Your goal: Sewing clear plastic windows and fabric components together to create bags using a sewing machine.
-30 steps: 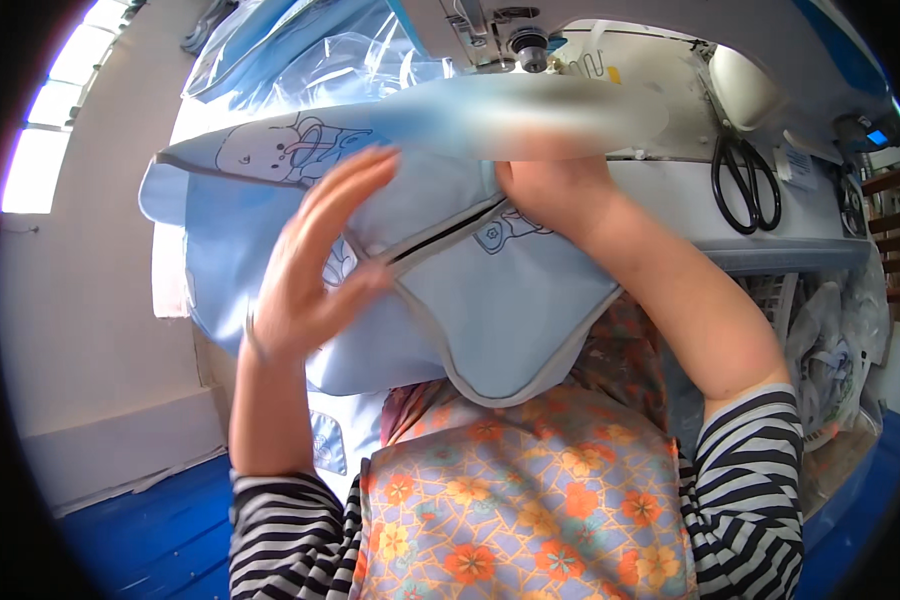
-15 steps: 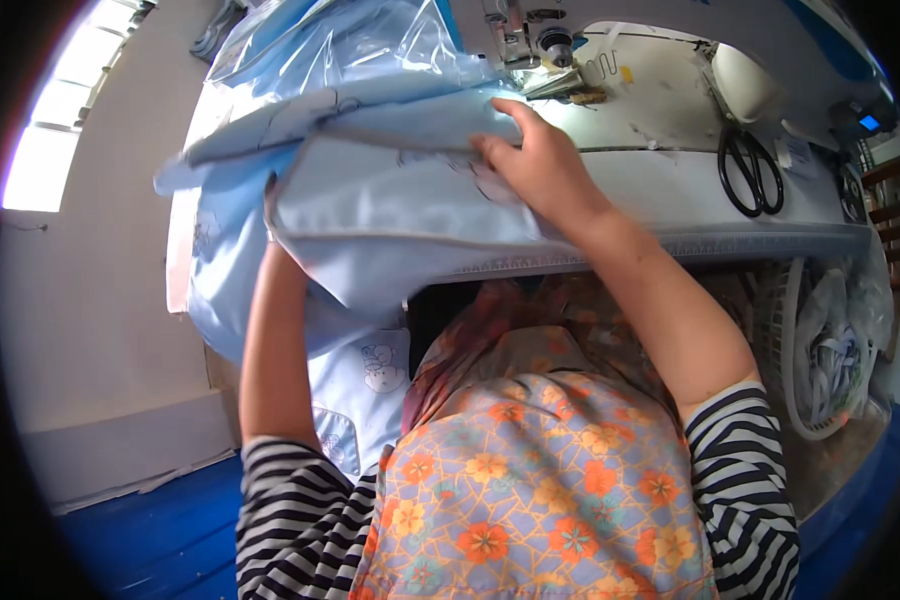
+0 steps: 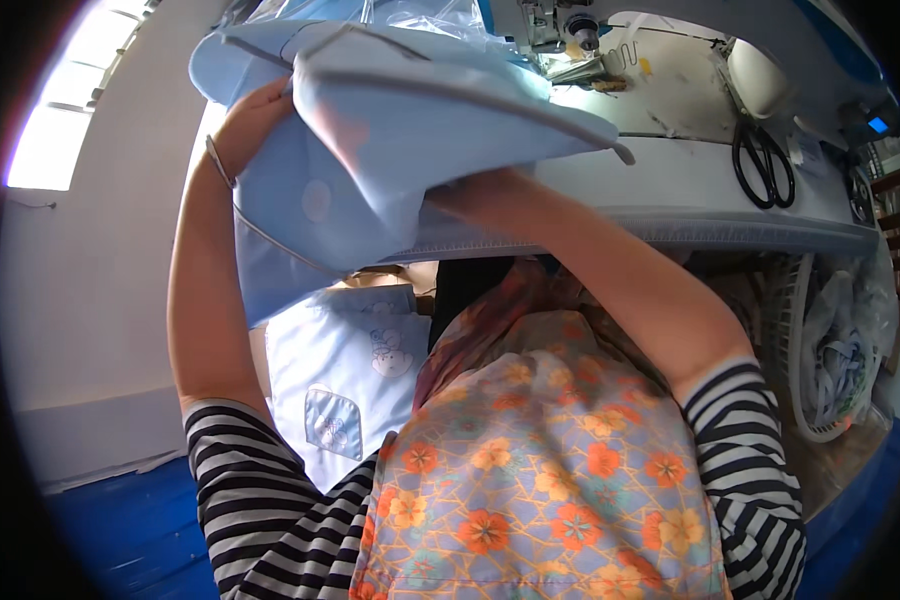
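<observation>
A light blue cloth piece (image 3: 390, 130) with grey binding along its edges is lifted and folded over in front of me, its far part blurred by motion. At its left side my left hand (image 3: 253, 128) is closed on the cloth, the fingertips partly covered. My right hand (image 3: 475, 195) reaches in beneath the raised flap, so its fingers are hidden. Part of the cloth hangs off the table's front edge on the left. Below it lies another pale blue cloth (image 3: 345, 360) with printed animal figures and a grey-edged pocket patch.
Behind the cloth stands a sewing machine (image 3: 582, 32) with its lamp lit. Black-handled scissors (image 3: 763, 165) lie on the table's right side. A ruler strip (image 3: 670, 228) runs along the front edge. A white basket (image 3: 800, 350) with bagged scraps stands at lower right.
The cloth has been raised and turned over. My left hand has moved up and left into sight; my right hand has gone from the cloth's top to under the flap.
</observation>
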